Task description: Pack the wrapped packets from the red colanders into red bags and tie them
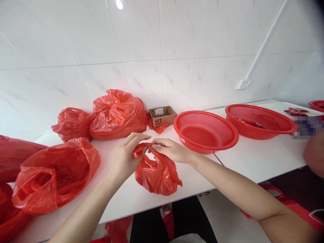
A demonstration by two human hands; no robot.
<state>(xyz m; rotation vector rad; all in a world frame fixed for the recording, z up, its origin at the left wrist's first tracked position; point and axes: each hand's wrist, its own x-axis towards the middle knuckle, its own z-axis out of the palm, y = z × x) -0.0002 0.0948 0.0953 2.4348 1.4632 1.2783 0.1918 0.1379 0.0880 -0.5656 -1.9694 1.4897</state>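
A small red plastic bag [159, 175] hangs by its handles over the white table [118, 202] near the front edge. My left hand [128, 153] grips the bag's handle on the left side, with the thumb side hidden behind the plastic. From the right, my right hand [172, 150] pinches the gathered handles between thumb and fingers. The two hands almost meet at the top of the bag. What is inside the bag is hidden.
An open red bag [58, 179] lies at left, with fuller red bags [118, 114] behind. Against the wall stands a cardboard box [164, 118]. A red basket [205, 135] and a second basket [260, 131] holding small items stand at right, beside another person's arm [315, 153].
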